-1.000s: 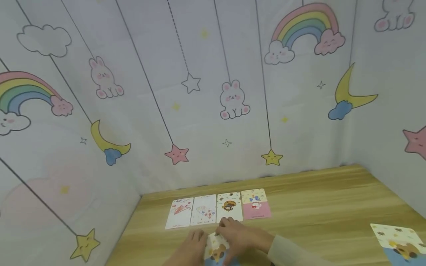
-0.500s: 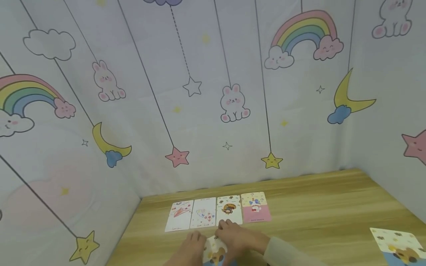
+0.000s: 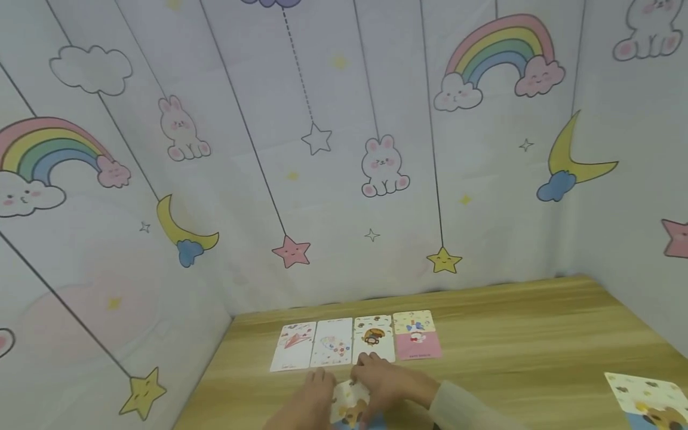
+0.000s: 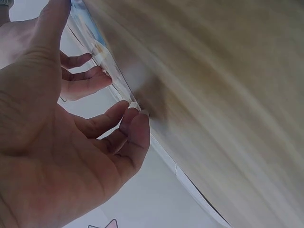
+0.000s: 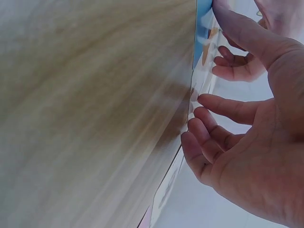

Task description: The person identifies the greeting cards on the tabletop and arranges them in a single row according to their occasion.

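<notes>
A card [image 3: 349, 407] with a brown cartoon animal face, cream above and blue below, lies on the wooden table [image 3: 510, 334] at the front middle in the head view. My left hand [image 3: 307, 405] holds its left side, with curved fingertips at the far corner and the thumb near the other end, as the left wrist view shows. On the opposite side, my right hand [image 3: 384, 382] holds the card likewise, fingers bent at the far edge and thumb [image 5: 232, 21] lower down along the blue part. The card's near end is partly covered by the hands.
Just beyond the hands is a row of several cards: a paper-plane card [image 3: 292, 346], a flower card [image 3: 331, 343], a monkey card [image 3: 374, 338] and a pink-and-yellow card [image 3: 417, 335]. A similar animal-face card [image 3: 653, 397] lies far right. A printed cloth wall [image 3: 344, 275] borders the table's back.
The head view has shifted slightly, moving the whole scene a little. Both hands stay on the card in nearly the same pose.
</notes>
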